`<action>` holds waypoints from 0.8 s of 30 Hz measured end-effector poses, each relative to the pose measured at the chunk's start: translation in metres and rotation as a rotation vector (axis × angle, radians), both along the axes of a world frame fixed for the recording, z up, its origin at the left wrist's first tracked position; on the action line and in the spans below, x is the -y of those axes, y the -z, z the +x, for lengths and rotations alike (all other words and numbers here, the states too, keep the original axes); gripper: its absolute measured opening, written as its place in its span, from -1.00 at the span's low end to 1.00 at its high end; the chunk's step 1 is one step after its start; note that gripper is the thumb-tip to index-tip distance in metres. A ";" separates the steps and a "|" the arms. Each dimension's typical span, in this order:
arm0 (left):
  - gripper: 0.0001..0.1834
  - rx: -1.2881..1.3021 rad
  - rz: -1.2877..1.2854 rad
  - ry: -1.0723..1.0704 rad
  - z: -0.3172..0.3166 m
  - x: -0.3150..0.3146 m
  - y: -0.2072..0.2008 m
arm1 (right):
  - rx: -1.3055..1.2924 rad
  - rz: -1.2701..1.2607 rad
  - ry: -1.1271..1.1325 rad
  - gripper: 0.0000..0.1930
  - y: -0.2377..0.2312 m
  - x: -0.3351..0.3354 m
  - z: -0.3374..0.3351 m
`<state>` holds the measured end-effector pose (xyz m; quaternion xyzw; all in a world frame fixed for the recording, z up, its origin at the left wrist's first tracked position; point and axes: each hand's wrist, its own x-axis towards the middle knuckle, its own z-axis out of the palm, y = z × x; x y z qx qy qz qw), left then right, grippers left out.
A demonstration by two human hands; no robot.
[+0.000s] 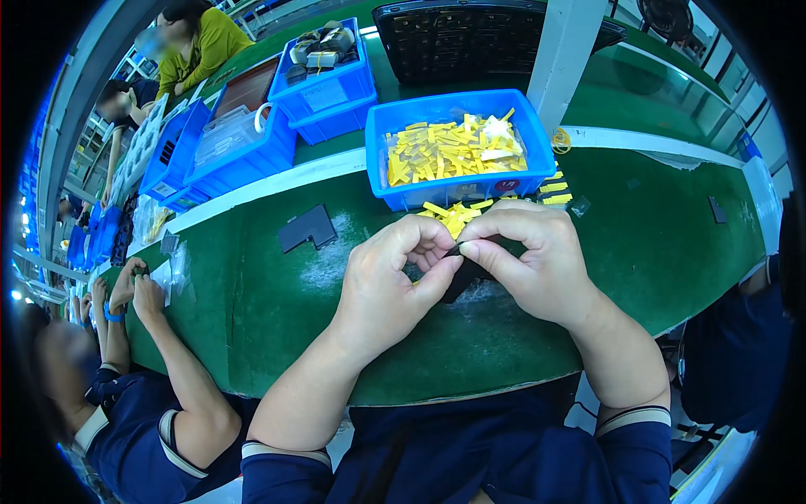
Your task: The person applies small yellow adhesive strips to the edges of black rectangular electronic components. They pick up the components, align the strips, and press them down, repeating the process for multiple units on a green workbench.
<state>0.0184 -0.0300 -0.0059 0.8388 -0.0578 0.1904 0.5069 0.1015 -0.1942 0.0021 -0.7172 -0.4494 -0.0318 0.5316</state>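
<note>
Over the middle of the green table, my left hand and my right hand meet with thumbs and fingertips pinched together. Between them is a dark, flat piece, mostly covered by my fingers, so its full shape is hidden. Both hands are closed at its upper edge. Just beyond my fingertips lies a small heap of yellow strips. Behind that heap stands a blue bin with many more yellow strips inside. Left of my hands, a dark, notched flat part rests on the table.
Dark pieces with yellow strips lie by the bin's right corner. A white post rises behind it. More blue bins stand at the back left. At my left, a co-worker's hands work at the same green table.
</note>
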 end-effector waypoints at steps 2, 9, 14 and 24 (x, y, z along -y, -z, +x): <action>-0.80 0.028 0.004 -0.013 -0.001 0.000 0.001 | -0.068 0.000 0.001 -0.92 -0.003 0.000 -0.001; -0.78 0.026 -0.088 -0.060 -0.004 0.009 -0.003 | -0.144 0.026 0.001 -0.91 -0.007 0.002 -0.002; -0.79 0.087 0.101 -0.056 -0.004 0.004 -0.003 | 0.001 0.016 0.053 -0.91 -0.003 0.001 -0.001; -0.78 0.251 0.249 -0.102 -0.002 0.005 -0.001 | 0.322 -0.030 0.078 -0.90 -0.007 0.003 0.001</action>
